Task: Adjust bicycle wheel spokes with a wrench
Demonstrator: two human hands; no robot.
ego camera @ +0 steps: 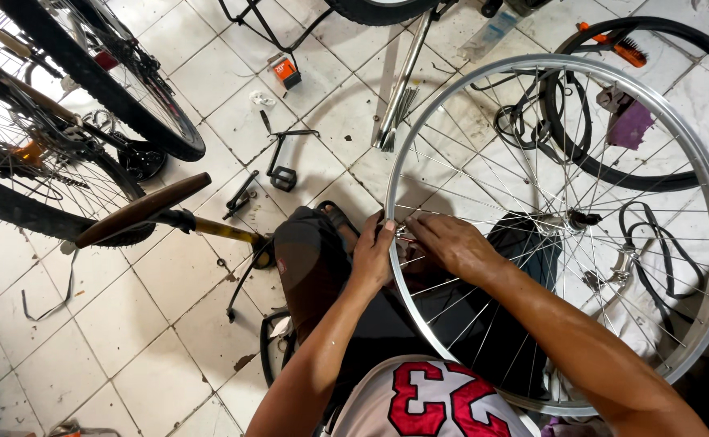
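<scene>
At far left I count two black-tyred bicycle wheels (87, 89), still mounted, with a brown padded saddle (140, 209) beside them. A black pedal crank (283, 162) lies loose on the white tiled floor (127, 324). My left hand (370, 255) is curled over the near rim of one bare silver spoked wheel (561, 231), propped across my lap. My right hand (451, 243) reaches through, fingertips pinched on a spoke close to the rim. The wheel is stripped; one loose black tyre (694, 105) lies behind it, so I judge spoke work ongoing and tyre fitting left.
</scene>
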